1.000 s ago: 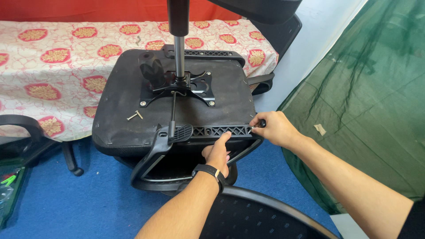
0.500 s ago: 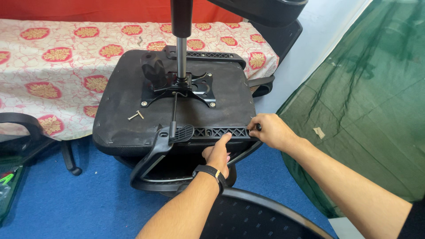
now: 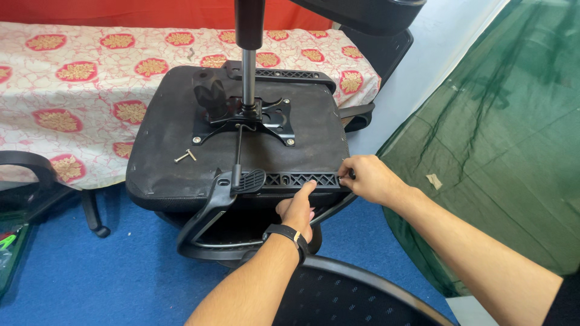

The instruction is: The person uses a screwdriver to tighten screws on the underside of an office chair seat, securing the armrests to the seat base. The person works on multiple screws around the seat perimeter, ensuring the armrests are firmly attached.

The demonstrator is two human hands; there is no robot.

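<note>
Office chair seat, turned upside down and resting on a bed with a patterned cover, so that its underside faces you and the fittings can be reached from above. At the far left a second chair's armrest stands on the blue floor. Two loose screws lie on the seat's underside, left of the metal plate that carries the upright gas cylinder; they are kept on the flat surface, near the work and well apart from your hands. A lever runs from the plate to the seat's near edge.

Along that near edge sits the slotted bracket, with a curved frame hanging below it. Your left hand, with a watch at the wrist, reaches up from below; its fingers are extended rather than curled, the tip pressing the lower edge of the bracket near its middle, apparently to steady it. Your right hand comes in from the right; its fingers are pinched closed at the bracket's right end, on something too small to make out, perhaps a screw or a fastener. The bracket thus lies between your two hands, touched by both: above the left fingertips, just left of the right ones.
</note>
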